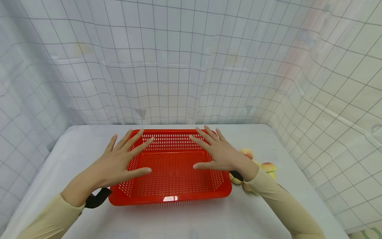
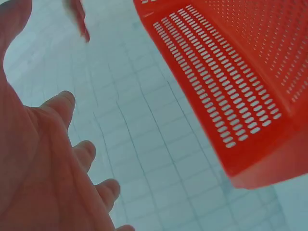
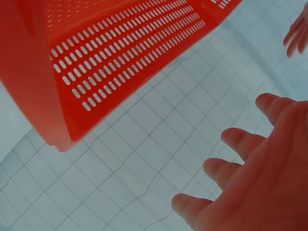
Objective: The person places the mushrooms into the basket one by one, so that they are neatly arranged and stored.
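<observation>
A red plastic basket (image 1: 197, 197) with slotted walls stands on the white table. My left hand (image 1: 116, 162) is held over its left end, fingers straight and spread. Over the basket's right end hovers my right hand (image 1: 222, 154), its fingers likewise spread, with nothing held in either hand. In the left wrist view, the left palm (image 2: 43, 163) faces up to the lens beside the basket's slotted wall (image 2: 274, 163), a gap between them. The right wrist view shows the right hand (image 3: 264, 178) apart from the basket (image 3: 33, 82) too.
Several yellow-and-red fruit-like pieces (image 1: 268, 166) lie on the table (image 1: 286, 199) right of the basket, partly hidden by the right wrist and forearm. Gridded white curtains (image 1: 167, 73) hang behind the table and along both sides. Dark bands (image 1: 96, 199) sit at the wrists.
</observation>
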### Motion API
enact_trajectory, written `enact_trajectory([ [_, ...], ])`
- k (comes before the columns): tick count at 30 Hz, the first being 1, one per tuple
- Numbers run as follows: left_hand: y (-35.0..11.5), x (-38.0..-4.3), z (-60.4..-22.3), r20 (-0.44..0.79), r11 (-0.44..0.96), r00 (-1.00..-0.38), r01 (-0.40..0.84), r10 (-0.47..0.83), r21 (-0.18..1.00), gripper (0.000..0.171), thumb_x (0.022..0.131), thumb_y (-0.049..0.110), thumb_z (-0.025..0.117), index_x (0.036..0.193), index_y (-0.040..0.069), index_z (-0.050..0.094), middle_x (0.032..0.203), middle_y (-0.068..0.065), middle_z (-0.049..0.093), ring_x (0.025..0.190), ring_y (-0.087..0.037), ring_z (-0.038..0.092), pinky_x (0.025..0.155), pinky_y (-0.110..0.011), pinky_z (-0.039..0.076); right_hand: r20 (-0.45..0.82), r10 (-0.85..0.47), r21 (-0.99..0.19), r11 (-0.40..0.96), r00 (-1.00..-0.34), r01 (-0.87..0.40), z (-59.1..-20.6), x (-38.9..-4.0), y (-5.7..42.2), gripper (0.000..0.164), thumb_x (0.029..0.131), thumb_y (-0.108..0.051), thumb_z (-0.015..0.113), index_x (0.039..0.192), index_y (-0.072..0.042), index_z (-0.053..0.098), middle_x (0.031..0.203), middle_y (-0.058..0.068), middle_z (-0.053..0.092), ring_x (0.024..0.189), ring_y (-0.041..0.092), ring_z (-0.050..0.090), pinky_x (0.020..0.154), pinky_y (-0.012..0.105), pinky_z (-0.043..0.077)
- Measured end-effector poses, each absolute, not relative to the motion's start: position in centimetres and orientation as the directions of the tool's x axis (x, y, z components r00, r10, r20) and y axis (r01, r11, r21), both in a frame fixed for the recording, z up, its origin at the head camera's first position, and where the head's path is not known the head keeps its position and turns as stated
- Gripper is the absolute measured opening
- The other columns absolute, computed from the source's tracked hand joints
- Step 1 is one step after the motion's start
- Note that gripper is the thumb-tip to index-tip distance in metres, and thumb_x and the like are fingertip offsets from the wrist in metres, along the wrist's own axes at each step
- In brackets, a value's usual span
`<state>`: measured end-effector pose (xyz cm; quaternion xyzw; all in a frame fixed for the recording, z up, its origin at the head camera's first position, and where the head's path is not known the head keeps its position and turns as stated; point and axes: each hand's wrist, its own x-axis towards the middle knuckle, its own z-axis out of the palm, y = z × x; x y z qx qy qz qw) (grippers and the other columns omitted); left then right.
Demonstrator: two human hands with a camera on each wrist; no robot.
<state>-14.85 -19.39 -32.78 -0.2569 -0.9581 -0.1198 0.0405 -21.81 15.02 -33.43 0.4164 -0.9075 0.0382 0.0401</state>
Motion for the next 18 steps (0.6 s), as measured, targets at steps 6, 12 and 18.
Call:
enact_trajectory([
  [6, -21.6, -13.0, -35.1, 0.16, 0.815, -0.905, 0.424, 0.394, 0.396, 0.085, 0.086, 0.058, 0.057, 0.153, 0.027, 0.016, 0.157, -0.01, 0.01, 0.14, -0.039, 0.004, 0.106, -0.054, -0.012, 0.168, -0.684, -0.202, 0.681, -0.71, -0.704, -34.1, -22.2, 17.5, 0.085, 0.086, -0.068, 0.047, 0.153, -0.024, 0.019, 0.157, 0.003, 0.01, 0.142, 0.025, 0.006, 0.11, 0.052, 0.011],
  [12, -23.0, -11.8, -38.2, 0.176, 0.759, -0.94, 0.339, 0.291, 0.556, 0.083, 0.086, 0.045, 0.065, 0.153, 0.028, 0.019, 0.156, -0.011, 0.014, 0.137, -0.044, 0.012, 0.106, -0.059, -0.005, 0.199, -0.592, -0.397, 0.68, -0.781, -0.617, -35.5, -22.5, 19.8, 0.08, 0.087, -0.058, 0.056, 0.152, -0.024, 0.023, 0.156, 0.002, 0.017, 0.139, 0.028, 0.019, 0.104, 0.056, 0.025],
  [18, -23.1, -11.2, -40.5, 0.171, 0.684, -0.955, 0.294, 0.242, 0.668, 0.084, 0.087, 0.037, 0.067, 0.153, 0.028, 0.016, 0.158, -0.004, 0.008, 0.139, -0.04, 0.008, 0.099, -0.07, 0.012, 0.248, -0.48, -0.496, 0.683, -0.841, -0.536, -36.4, -22.5, 22.4, 0.074, 0.09, -0.052, 0.057, 0.151, -0.026, 0.024, 0.155, -0.002, 0.019, 0.141, 0.024, 0.015, 0.104, 0.058, 0.022],
])
